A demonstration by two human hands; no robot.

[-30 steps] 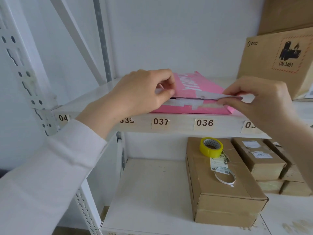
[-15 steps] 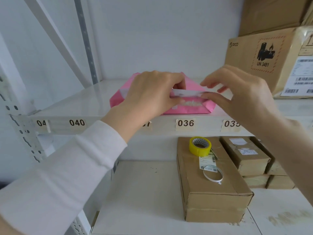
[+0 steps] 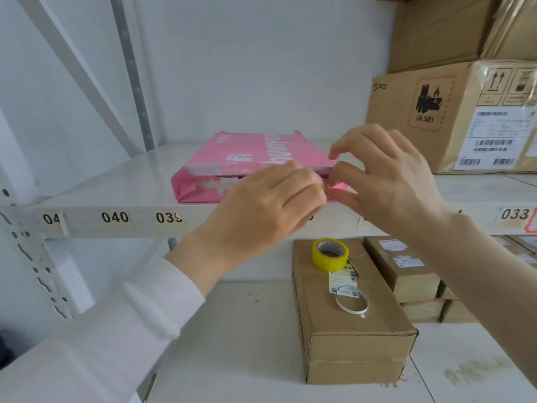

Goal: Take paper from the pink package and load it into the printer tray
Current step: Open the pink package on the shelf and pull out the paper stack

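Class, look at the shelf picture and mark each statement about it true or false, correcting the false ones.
1. The pink package lies flat on the upper shelf. True.
2. The yellow tape roll sits on the pink package. False: it sits on a cardboard box on the lower shelf.
3. Both hands, left and right, are at the package's near end. True.
4. The box marked UN 3481 stands left of the package. False: it stands to the right.
5. A printer is in view. False: none shows.

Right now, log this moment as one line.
phase: opening package | left hand: at torn front edge | right hand: beside it, fingers spread | pink package: flat on shelf | printer: unseen
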